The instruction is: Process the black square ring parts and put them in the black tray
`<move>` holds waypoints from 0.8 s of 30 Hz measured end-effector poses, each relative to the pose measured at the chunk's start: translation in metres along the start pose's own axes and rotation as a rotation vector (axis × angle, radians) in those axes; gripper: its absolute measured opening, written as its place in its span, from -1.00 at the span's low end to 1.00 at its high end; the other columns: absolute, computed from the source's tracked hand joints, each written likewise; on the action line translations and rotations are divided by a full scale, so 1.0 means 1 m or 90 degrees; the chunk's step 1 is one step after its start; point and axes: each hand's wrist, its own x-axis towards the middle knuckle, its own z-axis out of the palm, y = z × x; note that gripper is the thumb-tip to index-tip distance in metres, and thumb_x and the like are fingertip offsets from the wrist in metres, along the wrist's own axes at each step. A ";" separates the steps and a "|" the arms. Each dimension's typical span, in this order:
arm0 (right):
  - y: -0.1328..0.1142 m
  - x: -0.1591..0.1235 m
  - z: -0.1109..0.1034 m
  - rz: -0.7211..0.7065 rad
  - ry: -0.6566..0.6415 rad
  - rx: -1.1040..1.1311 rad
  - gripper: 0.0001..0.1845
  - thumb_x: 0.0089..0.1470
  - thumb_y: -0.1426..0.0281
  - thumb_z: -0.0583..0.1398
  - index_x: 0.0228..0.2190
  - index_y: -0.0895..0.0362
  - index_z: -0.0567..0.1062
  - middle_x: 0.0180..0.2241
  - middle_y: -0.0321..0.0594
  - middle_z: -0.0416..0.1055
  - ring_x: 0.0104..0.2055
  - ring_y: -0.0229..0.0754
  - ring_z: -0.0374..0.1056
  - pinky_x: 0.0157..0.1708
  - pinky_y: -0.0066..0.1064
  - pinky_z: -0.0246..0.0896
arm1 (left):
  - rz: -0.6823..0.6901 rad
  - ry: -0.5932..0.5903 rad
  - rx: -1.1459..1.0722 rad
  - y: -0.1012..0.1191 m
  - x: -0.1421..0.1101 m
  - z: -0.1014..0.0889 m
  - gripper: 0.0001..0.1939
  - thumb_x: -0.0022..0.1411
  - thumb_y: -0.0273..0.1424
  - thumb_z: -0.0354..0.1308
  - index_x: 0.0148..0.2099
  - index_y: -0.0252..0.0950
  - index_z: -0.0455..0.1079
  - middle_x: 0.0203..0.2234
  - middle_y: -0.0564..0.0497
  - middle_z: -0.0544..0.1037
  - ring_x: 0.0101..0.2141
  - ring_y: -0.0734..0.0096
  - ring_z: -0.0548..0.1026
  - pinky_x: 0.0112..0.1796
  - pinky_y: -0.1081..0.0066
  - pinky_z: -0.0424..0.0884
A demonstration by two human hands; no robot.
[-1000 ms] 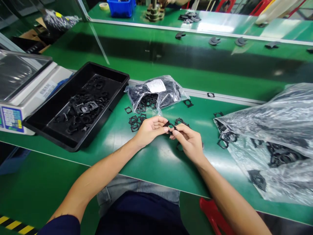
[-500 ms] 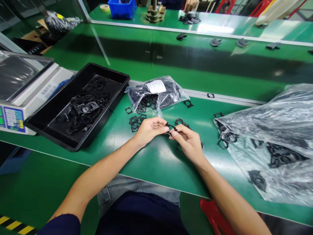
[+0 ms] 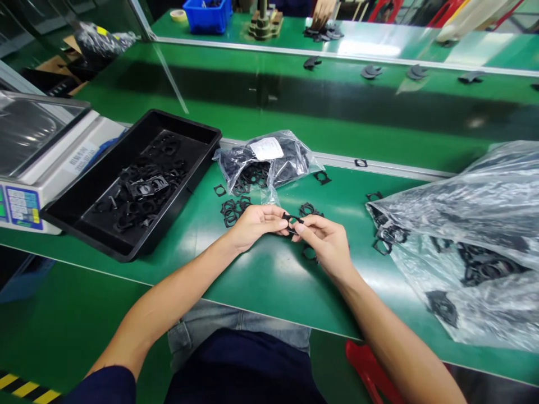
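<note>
My left hand [image 3: 256,224] and my right hand [image 3: 325,242] meet over the green table [image 3: 269,275], both pinching one small black plastic frame part [image 3: 290,220] between their fingertips. Loose black parts [image 3: 234,206] lie on the table just behind my left hand, and more parts [image 3: 309,210] lie behind my right hand. A small clear bag of black parts [image 3: 268,160] with a white label lies right behind the hands. A black tray [image 3: 84,207] holding several black parts stands to the left.
A weighing scale [image 3: 37,163] sits at the far left. A large clear plastic bag of black parts [image 3: 471,241] covers the right side. Beyond a metal rail runs a green conveyor [image 3: 337,106] carrying dark parts, with a blue bin [image 3: 207,13] behind it.
Both hands stay together on the small black part, turning it slightly between the fingertips. The view has shifted a little.
</note>
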 end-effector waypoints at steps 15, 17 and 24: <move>0.002 0.002 -0.002 0.015 0.018 -0.005 -0.54 -0.25 0.03 0.51 -0.52 0.12 0.56 -0.54 -0.30 0.48 -0.53 -0.26 0.40 -0.42 -0.39 0.39 | -0.007 -0.010 0.065 0.003 0.000 -0.003 -0.60 -0.13 -0.21 0.54 -0.36 -0.41 0.56 -0.50 -0.01 0.61 -0.43 0.41 0.57 -0.27 0.38 0.50; 0.001 0.002 -0.003 0.019 0.010 -0.004 -0.56 -0.22 0.04 0.50 -0.51 0.12 0.56 -0.53 -0.30 0.48 -0.52 -0.26 0.40 -0.42 -0.40 0.38 | -0.010 -0.021 0.072 0.004 0.000 -0.004 -0.60 -0.12 -0.21 0.54 -0.38 -0.41 0.55 -0.52 0.00 0.59 -0.45 0.43 0.57 -0.31 0.41 0.48; 0.003 0.003 -0.004 0.029 0.003 -0.016 -0.56 -0.19 0.03 0.49 -0.51 0.12 0.56 -0.55 -0.30 0.47 -0.54 -0.27 0.39 -0.43 -0.40 0.37 | 0.011 -0.026 0.101 0.003 -0.001 -0.003 -0.61 -0.05 -0.25 0.51 -0.26 -0.40 0.52 -0.54 0.04 0.56 -0.48 0.44 0.58 -0.35 0.44 0.48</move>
